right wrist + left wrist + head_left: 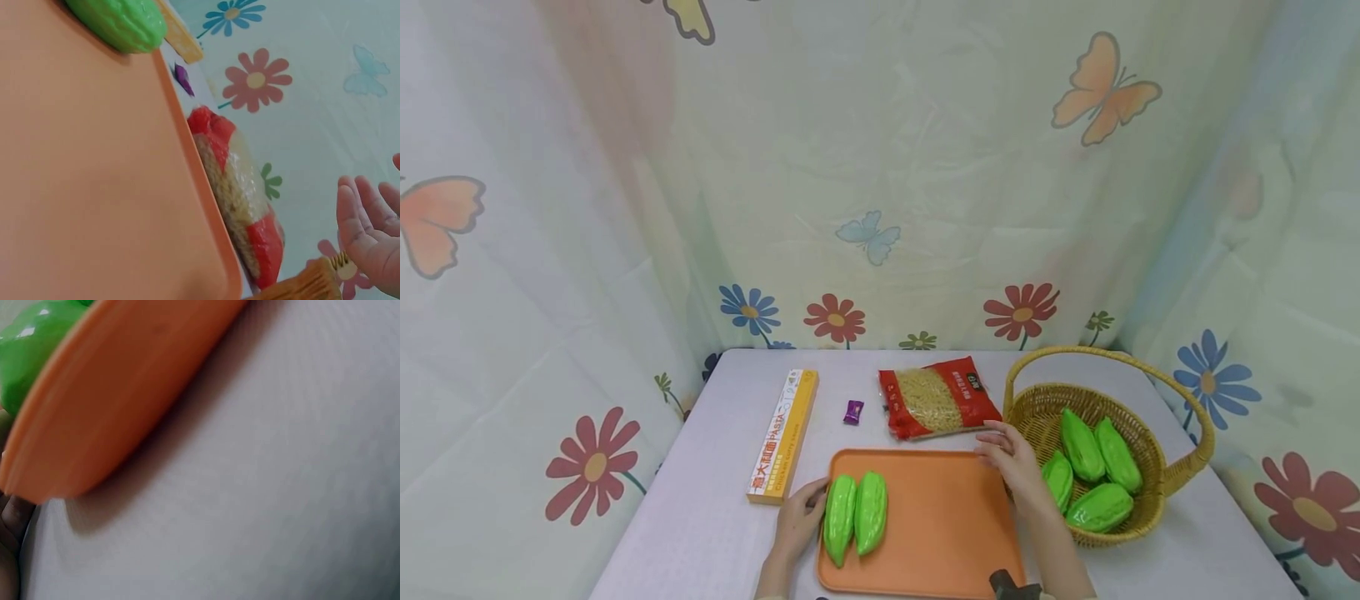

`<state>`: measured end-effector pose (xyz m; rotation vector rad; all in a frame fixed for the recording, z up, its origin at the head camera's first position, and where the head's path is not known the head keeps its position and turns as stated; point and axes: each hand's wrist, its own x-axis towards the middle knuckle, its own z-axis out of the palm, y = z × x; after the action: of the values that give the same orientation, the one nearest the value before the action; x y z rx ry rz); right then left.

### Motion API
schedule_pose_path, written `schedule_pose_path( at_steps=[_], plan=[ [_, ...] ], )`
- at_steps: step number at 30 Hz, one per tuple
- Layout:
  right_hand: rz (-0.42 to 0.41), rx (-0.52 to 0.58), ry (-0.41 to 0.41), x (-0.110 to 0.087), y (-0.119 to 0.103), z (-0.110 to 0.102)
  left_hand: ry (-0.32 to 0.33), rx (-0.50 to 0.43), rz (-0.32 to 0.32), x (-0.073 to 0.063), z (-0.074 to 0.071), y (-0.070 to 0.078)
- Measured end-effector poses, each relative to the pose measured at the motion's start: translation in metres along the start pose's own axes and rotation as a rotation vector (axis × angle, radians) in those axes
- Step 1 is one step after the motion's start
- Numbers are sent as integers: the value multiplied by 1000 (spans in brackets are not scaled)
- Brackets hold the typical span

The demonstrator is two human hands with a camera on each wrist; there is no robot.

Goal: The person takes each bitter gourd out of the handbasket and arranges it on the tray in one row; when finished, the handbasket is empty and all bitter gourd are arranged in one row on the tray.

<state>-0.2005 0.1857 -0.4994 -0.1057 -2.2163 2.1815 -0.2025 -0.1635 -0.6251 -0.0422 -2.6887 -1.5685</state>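
Note:
An orange tray (940, 525) lies on the table, with two glossy green bitter melons (870, 512) side by side at its left end. My left hand (797, 521) is at the tray's left edge; in the left wrist view its fingers (15, 515) show below the rim, and it appears to grip that edge. Above the tray's far right corner is my right hand (1018, 471), fingers spread loosely and holding nothing. The right wrist view shows that hand (372, 231) with its palm visible, apart from the tray.
A wicker basket (1150, 521) with an arched handle holds several bitter melons (1082, 446) at the right. Behind the tray lie a red pasta bag (928, 400) and a small purple wrapped candy (853, 412). A yellow-and-white pasta box (784, 437) lies at the left.

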Motion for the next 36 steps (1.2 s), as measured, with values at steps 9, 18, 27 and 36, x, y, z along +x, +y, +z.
schedule_pose_path(
  at_steps=[9, 18, 27, 36],
  plan=[
    [13, -173, 60, 4, -2, -31, 17, -7, 26, 0, 1, -3],
    [63, -472, 117, 1, 16, -65, 22, -5, 37, 0, 1, -4],
    [43, -592, 162, 3, 19, -76, 32, 10, 83, 1, 0, -1],
    [109, -807, 200, -3, 27, -77, 59, 8, 124, -1, -1, -1]
  ],
)
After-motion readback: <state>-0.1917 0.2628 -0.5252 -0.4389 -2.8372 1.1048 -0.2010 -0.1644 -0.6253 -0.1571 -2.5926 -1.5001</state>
